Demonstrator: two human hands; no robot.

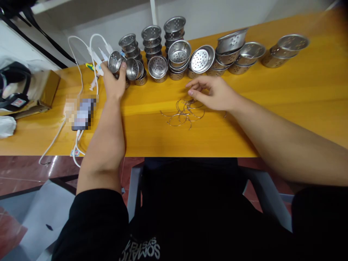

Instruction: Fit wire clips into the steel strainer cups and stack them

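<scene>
Wood tabletop (146,139), orange-yellow, runs from pale wall (217,14) to straight front edge, reddish floor (16,172) below! "SOMATIC" reads on the black shirt (203,217). Left hand (115,85) grips a perforated cup (114,59) beside the stacks (151,41), thumb pressed against it; right hand (214,92), thumb and fingers parted, hovers by tangled wires (185,113), wood stretching wide rightward.

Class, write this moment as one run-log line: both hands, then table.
left hand: around small metal cup | right hand: open, near thin wires | table: perforated metal cups stacked along back, phone at left
</scene>
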